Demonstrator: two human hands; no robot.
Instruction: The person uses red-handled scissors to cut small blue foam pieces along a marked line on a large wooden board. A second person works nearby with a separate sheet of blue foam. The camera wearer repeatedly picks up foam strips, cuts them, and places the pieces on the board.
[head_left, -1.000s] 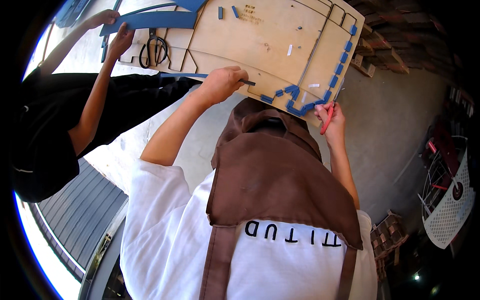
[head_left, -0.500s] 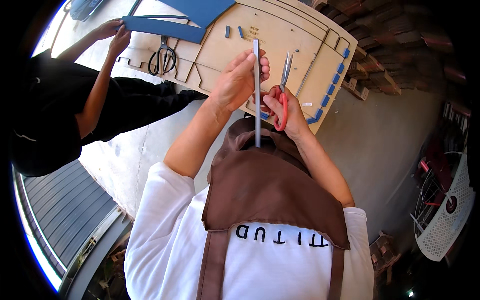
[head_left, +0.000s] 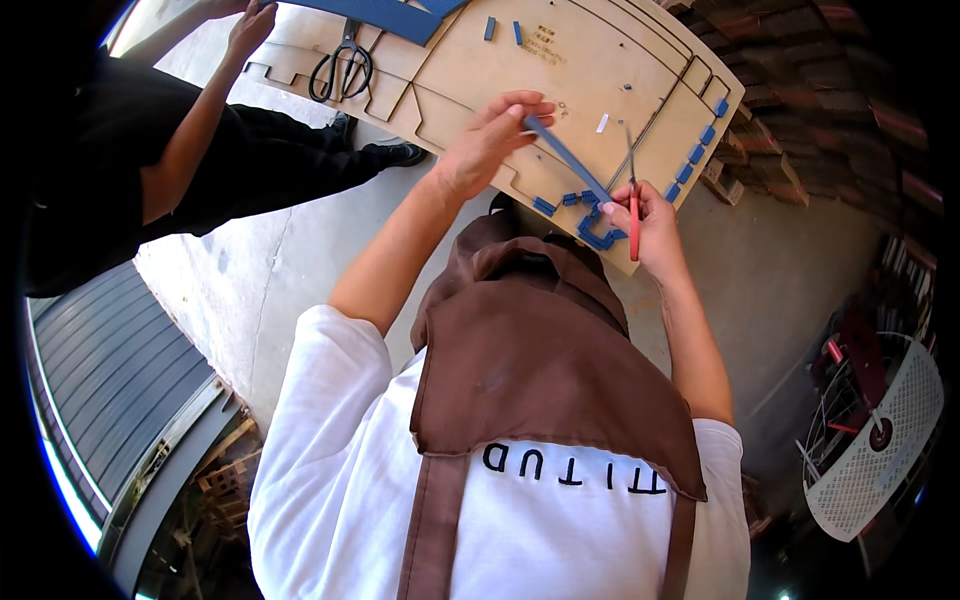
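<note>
Blue strip (head_left: 566, 157): long, narrow, flat, grey-blue; runs diagonally from upper left to lower right above wooden die board (head_left: 470, 70). Upper end pinched in fingers (head_left: 528, 108) of left hand (head_left: 485, 145); lower end meets right hand (head_left: 650, 225) near board's lower edge. Red-handled scissors (head_left: 632, 190): approx. upright, thin metal blades pointing up, red handles gripped in right hand, blades just beside strip's lower part; open or closed cannot be told. Board: pale plywood w/ thin cut lines, small blue blocks (head_left: 700, 150) along right and lower edges.
</note>
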